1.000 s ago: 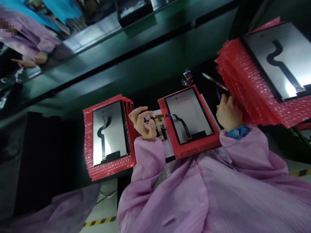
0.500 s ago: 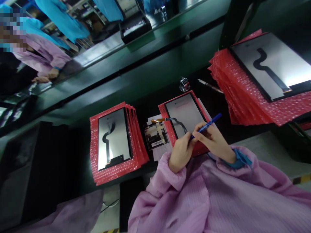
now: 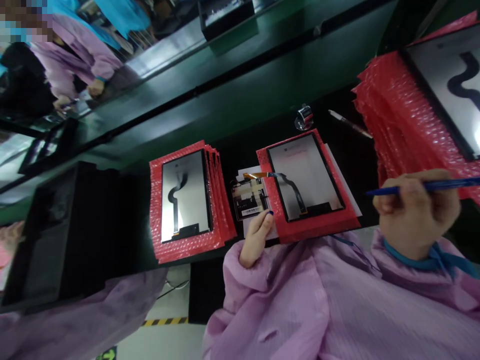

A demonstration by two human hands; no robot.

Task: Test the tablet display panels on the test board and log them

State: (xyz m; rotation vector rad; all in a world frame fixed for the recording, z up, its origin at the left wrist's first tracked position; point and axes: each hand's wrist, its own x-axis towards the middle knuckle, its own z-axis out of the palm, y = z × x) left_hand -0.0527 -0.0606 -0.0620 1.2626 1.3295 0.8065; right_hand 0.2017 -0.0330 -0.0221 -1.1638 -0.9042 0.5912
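Observation:
My right hand [image 3: 418,210] is raised at the right, closed around a blue pen [image 3: 386,191] whose pointed end faces left. My left hand [image 3: 257,237] is closed at the lower left corner of the middle red bubble-wrap sheet [image 3: 318,227]. A small blue pen cap [image 3: 270,213] pokes out between its thumb and finger. On that sheet lies a display panel [image 3: 305,172] with its silvery back up. Its dark flex cable [image 3: 292,185] bends left to an orange end [image 3: 255,175], above a small circuit part with a barcode label [image 3: 249,200].
Left stands a stack of red bubble wrap [image 3: 221,210] topped by another panel [image 3: 187,195]. A taller stack [image 3: 397,115] is at the right. A shiny metal cylinder [image 3: 305,114] and a white pen [image 3: 348,122] lie behind. A black box [image 3: 56,235] and a co-worker's sleeve [image 3: 123,300] are far left.
My hands have parted. The right hand has moved right with the blue pen, leaving the panel uncovered. My left hand has shifted left and down to the sheet's corner, holding the cap. The view has shifted too.

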